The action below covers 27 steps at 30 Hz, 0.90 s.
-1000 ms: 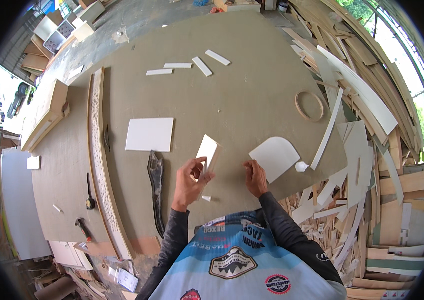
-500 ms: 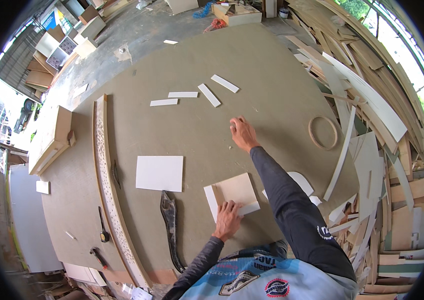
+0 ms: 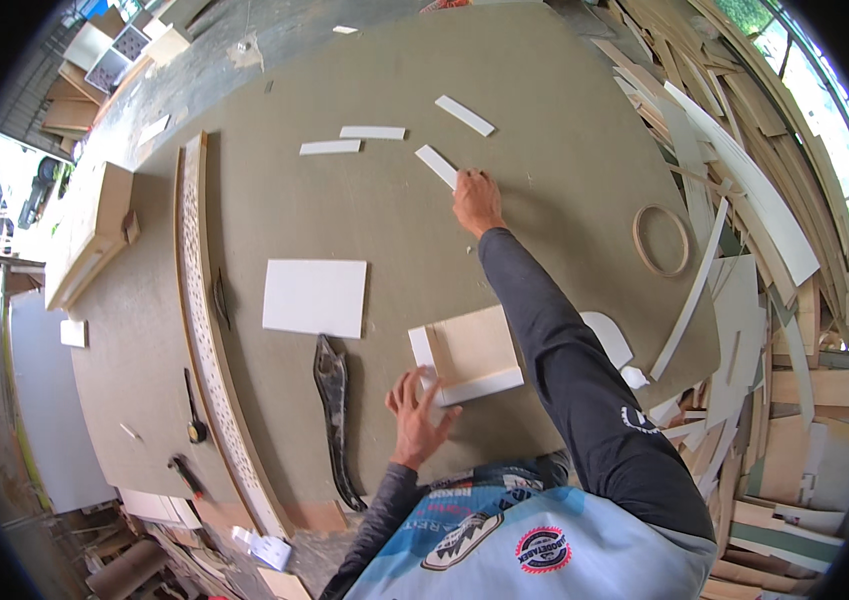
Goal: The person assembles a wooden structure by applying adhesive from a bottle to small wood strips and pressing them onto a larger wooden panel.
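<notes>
My right hand (image 3: 477, 203) reaches far out over the board, its fingers closed on the near end of a narrow white strip (image 3: 434, 163). My left hand (image 3: 422, 420) is close to my body, thumb and fingers spread, at the near left corner of a shallow wooden piece (image 3: 474, 345). That piece has a pale wood face and raised white strips along its left and near sides. Whether the left fingertips touch its edge is hard to tell. Beyond lie more loose white strips (image 3: 372, 132), and a white rectangular panel (image 3: 314, 298) lies to the left.
A dark curved tool (image 3: 332, 420) lies left of my left hand. Farther left are a long speckled rail (image 3: 206, 330), a tape measure (image 3: 196, 430), a hammer-like tool (image 3: 184, 475) and a wooden box (image 3: 94, 235). At right are a ring (image 3: 661, 240) and stacked offcuts (image 3: 754, 210).
My right hand has reached the white strip and pulled it slightly toward me. My left hand has moved off the wooden piece's near side to its left corner, fingers spreading. The view has shifted.
</notes>
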### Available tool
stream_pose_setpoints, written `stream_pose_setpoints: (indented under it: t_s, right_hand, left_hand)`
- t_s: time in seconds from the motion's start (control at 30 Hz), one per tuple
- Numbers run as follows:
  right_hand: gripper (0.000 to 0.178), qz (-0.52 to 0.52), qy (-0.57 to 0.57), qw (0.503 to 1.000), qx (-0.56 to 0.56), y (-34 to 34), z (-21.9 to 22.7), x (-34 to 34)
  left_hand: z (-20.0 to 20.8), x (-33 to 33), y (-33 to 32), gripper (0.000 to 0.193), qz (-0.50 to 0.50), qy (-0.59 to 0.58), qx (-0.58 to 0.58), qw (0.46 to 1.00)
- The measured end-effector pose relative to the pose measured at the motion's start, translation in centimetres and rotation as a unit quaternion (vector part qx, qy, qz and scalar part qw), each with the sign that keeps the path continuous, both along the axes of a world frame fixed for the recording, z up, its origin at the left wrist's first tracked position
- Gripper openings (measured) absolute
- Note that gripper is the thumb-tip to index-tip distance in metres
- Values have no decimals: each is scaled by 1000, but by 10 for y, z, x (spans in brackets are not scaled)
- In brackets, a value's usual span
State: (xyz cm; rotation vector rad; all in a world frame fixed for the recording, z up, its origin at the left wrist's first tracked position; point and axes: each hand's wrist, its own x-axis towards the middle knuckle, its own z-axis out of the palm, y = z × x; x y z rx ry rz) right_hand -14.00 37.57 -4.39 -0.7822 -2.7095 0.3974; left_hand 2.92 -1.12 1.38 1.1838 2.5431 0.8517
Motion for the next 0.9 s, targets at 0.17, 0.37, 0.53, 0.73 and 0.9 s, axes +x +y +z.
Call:
stream_pose_setpoints:
  t_s: [0.17, 0.37, 0.53, 0.73, 0.9]
  right_hand:
    - [26, -35, 108, 987, -114, -29, 12, 105]
    - [34, 84, 168, 948, -257, -94, 51, 257]
    - [31, 201, 107, 948, -222, -145, 64, 308]
    - [25, 179, 176, 958, -138, -181, 51, 313]
    - [24, -141, 323, 914, -199, -197, 25, 372]
  left_hand:
    - [-10, -5, -23, 70, 41, -67, 53, 996]
    - [-2, -3, -25, 66, 56, -59, 111, 990]
    - [12, 6, -5, 55, -14, 9, 109, 994]
    - [-9, 2, 8, 29, -122, 34, 61, 990]
    - [-9, -4, 8, 24, -95, 14, 79, 992]
